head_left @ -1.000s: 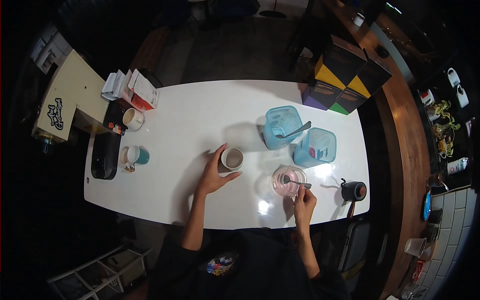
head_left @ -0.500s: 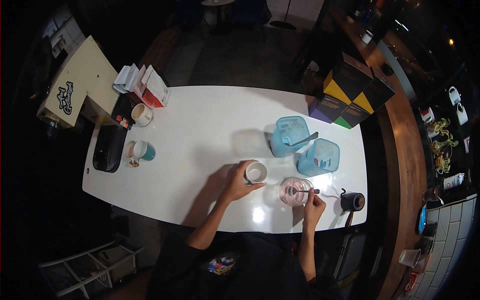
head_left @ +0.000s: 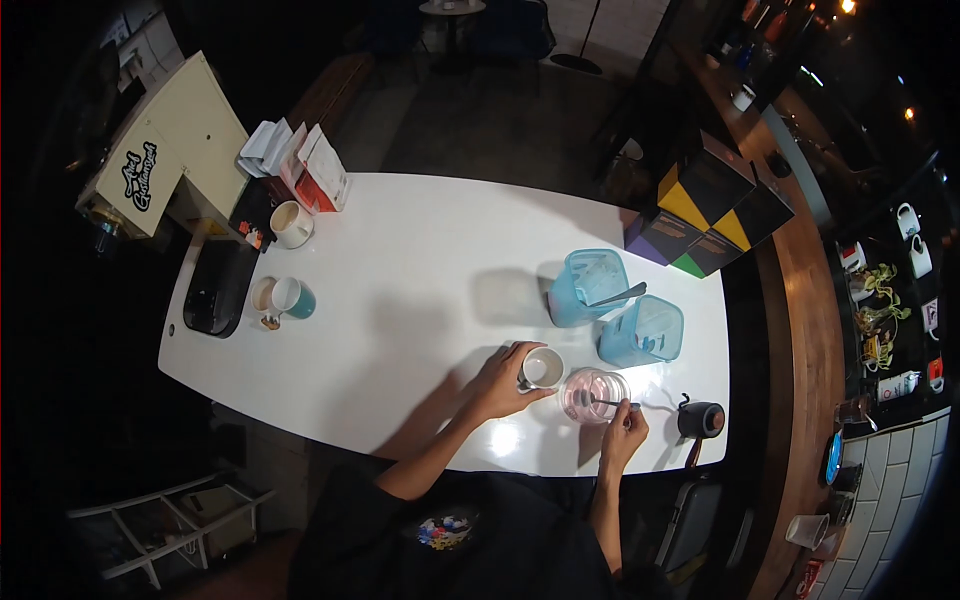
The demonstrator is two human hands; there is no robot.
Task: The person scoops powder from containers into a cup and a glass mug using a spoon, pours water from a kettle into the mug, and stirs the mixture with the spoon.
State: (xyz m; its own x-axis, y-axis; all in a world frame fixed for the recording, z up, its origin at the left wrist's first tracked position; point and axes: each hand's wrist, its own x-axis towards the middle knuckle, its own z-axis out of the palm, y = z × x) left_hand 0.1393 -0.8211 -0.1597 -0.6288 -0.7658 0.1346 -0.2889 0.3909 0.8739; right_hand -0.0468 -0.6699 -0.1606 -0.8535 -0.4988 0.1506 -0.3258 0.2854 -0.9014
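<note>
Head view: left hand (head_left: 503, 384) curled round cup (head_left: 543, 368), right hand (head_left: 625, 431) pinched on spoon (head_left: 607, 402) in pinkish glass vessel (head_left: 594, 383)

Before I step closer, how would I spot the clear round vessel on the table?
Find the long white table, then the two square blue plastic containers on its right half. Just nearer the person stands the clear round pinkish vessel. Unlike the round white cup beside it, it is transparent, and the right hand holds a metal spoon at its mouth.

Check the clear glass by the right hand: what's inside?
The head of a spoon shows within the glass, handle in the right hand. The interior looks pinkish; contents unclear. The spoon hides whatever lies directly beneath it.
</note>
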